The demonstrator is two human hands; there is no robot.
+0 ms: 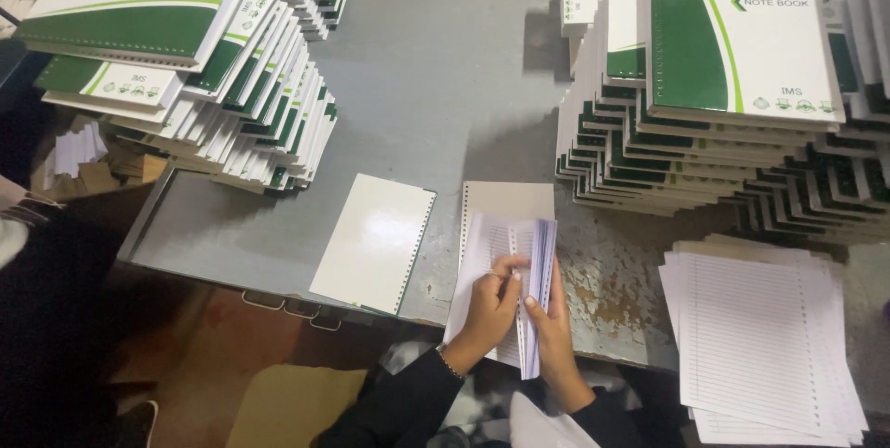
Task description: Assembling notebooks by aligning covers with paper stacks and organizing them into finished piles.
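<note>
My left hand (489, 304) and my right hand (553, 318) together hold a sheaf of ruled, hole-punched sheets (508, 249) over the near edge of the grey metal table (436, 77). The left fingers spread the leaves apart while the right hand grips the block from its right side. Under the sheets lies a plain punched board (508, 198). Just to the left, a white punched cover (375, 240) lies flat on the table, apart from both hands.
A leaning pile of green-and-white spiral notebooks (232, 87) stands at the left, a taller one (705, 87) at the right. A loose stack of ruled paper (765, 337) lies at the near right. Cardboard (287, 406) lies on the floor below.
</note>
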